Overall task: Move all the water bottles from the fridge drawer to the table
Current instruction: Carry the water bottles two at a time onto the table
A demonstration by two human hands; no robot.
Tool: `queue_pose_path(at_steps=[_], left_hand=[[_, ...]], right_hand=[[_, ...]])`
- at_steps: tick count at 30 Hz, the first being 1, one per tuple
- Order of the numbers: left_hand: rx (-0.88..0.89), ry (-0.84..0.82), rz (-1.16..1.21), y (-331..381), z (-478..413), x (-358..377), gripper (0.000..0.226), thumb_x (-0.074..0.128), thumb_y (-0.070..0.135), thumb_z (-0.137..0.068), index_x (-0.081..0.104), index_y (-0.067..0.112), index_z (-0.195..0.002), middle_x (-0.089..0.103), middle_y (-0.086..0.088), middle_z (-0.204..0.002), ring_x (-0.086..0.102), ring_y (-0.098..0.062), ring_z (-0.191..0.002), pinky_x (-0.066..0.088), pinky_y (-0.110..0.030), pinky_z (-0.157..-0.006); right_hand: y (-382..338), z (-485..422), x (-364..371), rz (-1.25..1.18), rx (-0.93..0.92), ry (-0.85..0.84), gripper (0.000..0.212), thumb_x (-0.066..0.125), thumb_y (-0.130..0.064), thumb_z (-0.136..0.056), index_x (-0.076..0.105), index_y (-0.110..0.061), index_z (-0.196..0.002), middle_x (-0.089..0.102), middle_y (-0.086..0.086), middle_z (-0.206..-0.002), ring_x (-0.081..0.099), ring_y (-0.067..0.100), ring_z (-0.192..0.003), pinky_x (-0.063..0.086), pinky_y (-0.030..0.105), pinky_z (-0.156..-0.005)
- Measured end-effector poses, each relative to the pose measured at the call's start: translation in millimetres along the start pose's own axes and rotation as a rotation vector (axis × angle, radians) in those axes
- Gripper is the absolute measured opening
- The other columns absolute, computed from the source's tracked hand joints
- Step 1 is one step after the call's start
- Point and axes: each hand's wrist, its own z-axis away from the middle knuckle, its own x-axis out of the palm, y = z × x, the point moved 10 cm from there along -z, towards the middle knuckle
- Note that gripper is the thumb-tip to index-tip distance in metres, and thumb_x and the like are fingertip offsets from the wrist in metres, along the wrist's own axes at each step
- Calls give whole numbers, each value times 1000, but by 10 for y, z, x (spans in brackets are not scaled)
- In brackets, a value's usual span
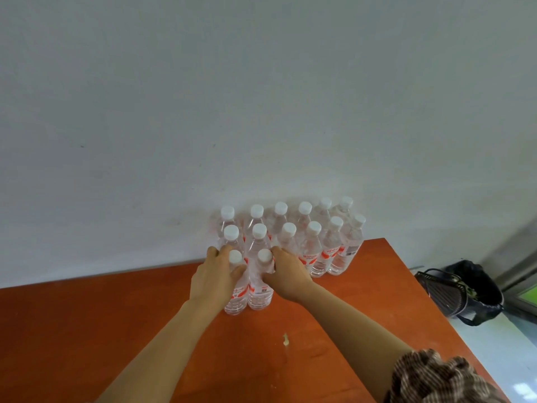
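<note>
Several clear water bottles [318, 254] with white caps and red-and-white labels stand upright in rows at the back of the orange-brown table [116, 330], against the wall. Two more bottles stand in front of the rows. My left hand [213, 276] is wrapped around the upper part of the front left bottle [236, 298]. My right hand [286, 271] grips the front right bottle [260, 295] just below its cap. Both bottles rest upright on the table, touching each other. The fridge drawer is not in view.
A pale wall [261, 97] rises right behind the bottles. A small light scrap [286, 340] lies on the table near the front. Off the table's right edge a black bin with a black bag [462, 289] stands on the floor.
</note>
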Motion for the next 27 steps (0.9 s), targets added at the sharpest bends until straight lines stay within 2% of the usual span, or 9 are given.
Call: queue_pose_path(at_steps=[3,6,10,12,14,17,21,27], left_hand=[[-20,8,-12,5,33,-6,45,54,43,-92,41,22,-131,51,-5,-110,61,-25,-90,43,-29,-65],[-7,18,-28,75,70,-4,49,55,40,-93,37,24,-135,53,-6,-113,59,-25,-98,44,-29,-68],[75,98,-26,282,147,-49,58,61,26,-90,35,17,-141,46,-12,-133,39,-30,-127,47,-38,-91],[154,161,-40,478,211,-73,55,62,20,-90,39,12,-139,42,-14,-137,29,-31,-133,42,-40,-100],[235,185,-74,739,282,-12,47,61,17,-89,46,11,-133,42,-13,-136,28,-30,-133,38,-40,-105],[296,121,-49,1188,417,239,44,58,14,-89,49,13,-132,41,-9,-135,27,-27,-132,34,-37,-107],[387,13,9,1956,788,650,44,56,18,-91,47,14,-134,42,-8,-133,28,-25,-130,30,-33,-108],[558,-183,41,3247,1900,1369,35,52,24,-93,50,21,-128,45,-3,-133,32,-22,-128,29,-30,-108]], right_hand=[[40,48,-3,-53,19,-1,38,62,-14,-84,52,-10,-121,57,10,-119,54,23,-96,39,29,-75],[101,131,-14,-76,35,-1,51,63,-16,-84,48,-9,-133,56,10,-125,56,25,-108,43,28,-82],[217,325,-37,-102,45,-9,59,62,-20,-87,41,-9,-140,52,9,-134,53,25,-118,46,33,-94],[320,459,-87,-116,58,7,58,61,-21,-86,42,-11,-140,53,8,-133,54,25,-116,49,35,-92],[470,629,-193,-111,74,39,57,60,-21,-86,42,-13,-139,54,7,-134,55,25,-115,49,36,-91],[783,969,-438,-73,109,106,54,62,-23,-88,44,-14,-138,53,8,-135,53,25,-121,46,36,-97],[1404,1611,-850,-22,211,201,52,61,-23,-88,45,-13,-136,53,7,-132,53,23,-118,46,34,-96],[2604,3097,-1290,2,434,301,51,59,-26,-90,45,-16,-138,50,3,-132,53,21,-117,47,31,-93]])
